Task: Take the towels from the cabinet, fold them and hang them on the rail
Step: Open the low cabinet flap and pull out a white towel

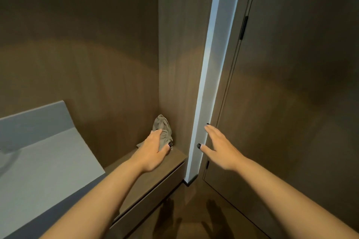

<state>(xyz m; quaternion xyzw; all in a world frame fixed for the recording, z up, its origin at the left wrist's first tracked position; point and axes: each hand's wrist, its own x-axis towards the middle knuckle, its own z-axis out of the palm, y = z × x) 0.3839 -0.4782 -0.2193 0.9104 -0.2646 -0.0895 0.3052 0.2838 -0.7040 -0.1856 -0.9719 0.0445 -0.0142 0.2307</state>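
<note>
Our left hand (pixel 154 148) grips a bunched grey-beige towel (pixel 164 131) in the corner where the wooden tabletop (pixel 147 178) meets the wall panels; its fingers (pixel 156 133) and thumb curl round the cloth, which stands crumpled with a flat edge trailing on the tabletop. Our right hand (pixel 219 146) holds nothing, its fingers straight and spread, reaching at the gap between the lit white strip (pixel 209 83) and the tall wooden door (pixel 291 103). We cannot tell whether it touches the door's edge.

We judge the risks as follows. The towel is gripped as a wad, so part of it may slide out as we lift and drag over the tabletop or drop to the floor (pixel 194 219). Folding would then begin from a tangle, and uneven folds would hang crooked. If the right hand is pulling the door open, the fingers sit close to the narrow seam and could be pinched should the door swing back. No rail is visible here, so we must turn while carrying loose cloth. The grey sink counter (pixel 48 161) lies just beside the tabletop; a trailing corner could sweep across it and pick up damp, if it is wet.
</note>
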